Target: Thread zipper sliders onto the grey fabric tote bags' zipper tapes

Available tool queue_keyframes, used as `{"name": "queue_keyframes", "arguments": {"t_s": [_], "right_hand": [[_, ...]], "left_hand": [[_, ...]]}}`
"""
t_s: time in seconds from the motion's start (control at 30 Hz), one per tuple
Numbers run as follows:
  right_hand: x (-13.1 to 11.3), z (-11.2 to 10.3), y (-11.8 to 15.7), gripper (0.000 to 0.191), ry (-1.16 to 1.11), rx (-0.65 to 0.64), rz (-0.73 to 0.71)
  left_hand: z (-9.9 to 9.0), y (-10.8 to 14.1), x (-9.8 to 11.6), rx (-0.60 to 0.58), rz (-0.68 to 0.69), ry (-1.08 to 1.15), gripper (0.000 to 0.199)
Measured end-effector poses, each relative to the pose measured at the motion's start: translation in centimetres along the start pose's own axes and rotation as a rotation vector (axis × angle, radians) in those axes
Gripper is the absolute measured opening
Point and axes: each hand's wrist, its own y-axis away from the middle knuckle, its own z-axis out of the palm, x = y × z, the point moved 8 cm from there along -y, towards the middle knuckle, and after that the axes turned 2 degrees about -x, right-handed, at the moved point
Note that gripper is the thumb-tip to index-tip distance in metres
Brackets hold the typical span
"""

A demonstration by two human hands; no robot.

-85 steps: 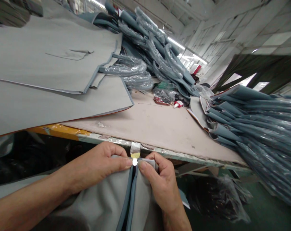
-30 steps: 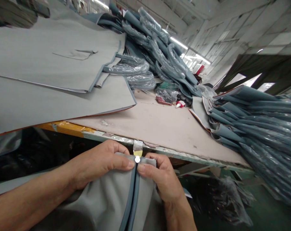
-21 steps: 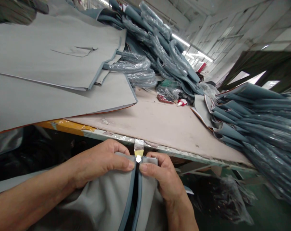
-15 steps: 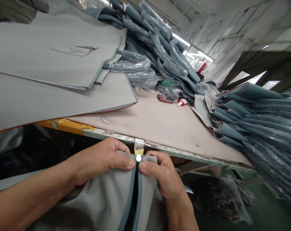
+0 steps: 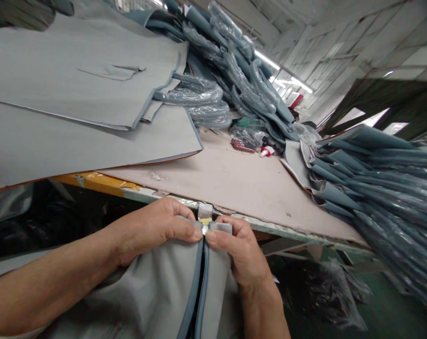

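A grey fabric piece [image 5: 157, 282] with blue-bound edges hangs in front of the table's front edge. My left hand [image 5: 164, 223] pinches its left bound edge near the top, thumb in front. The right bound edge is pinched by my right hand [image 5: 234, 245], thumb also in front. The two edges nearly touch at the top, with a narrow dark gap below. A small white piece [image 5: 205, 230] shows between my thumbs, just under a clear and yellow tab [image 5: 205, 214] at the table edge.
Large grey panels [image 5: 75, 117] lie on the pink-topped table [image 5: 241, 179] at the left. Plastic-wrapped blue bundles [image 5: 230, 61] are piled behind. More grey-blue pieces [image 5: 382, 174] hang over the right side. A red calculator [image 5: 242, 145] and a red-white bottle [image 5: 267, 151] lie mid-table.
Both thumbs have come closer together, narrowing the gap between the two bound edges. My left hand has shifted slightly right and up, and less of the white piece shows.
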Motion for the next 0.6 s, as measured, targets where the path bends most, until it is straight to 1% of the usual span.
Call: {"name": "queue_keyframes", "arguments": {"t_s": [0.1, 0.2, 0.33, 0.4, 0.6], "right_hand": [[0.0, 0.0, 0.3, 0.035, 0.068, -0.024, -0.017], [0.0, 0.1, 0.4, 0.035, 0.088, -0.032, -0.032], [-0.1, 0.0, 0.0, 0.038, 0.027, -0.013, -0.017], [-0.3, 0.0, -0.2, 0.039, 0.04, -0.012, -0.02], [-0.5, -0.7, 0.1, 0.038, 0.217, -0.024, -0.047]], "left_hand": [[0.1, 0.1, -0.6, -0.024, -0.005, 0.06, 0.029], [0.0, 0.1, -0.9, -0.021, -0.009, 0.062, 0.03], [-0.2, -0.2, -0.3, -0.024, 0.017, 0.08, 0.029], [-0.1, -0.3, 0.1, -0.033, 0.038, 0.07, 0.028], [-0.2, -0.2, -0.3, -0.012, 0.013, 0.053, 0.028]]}}
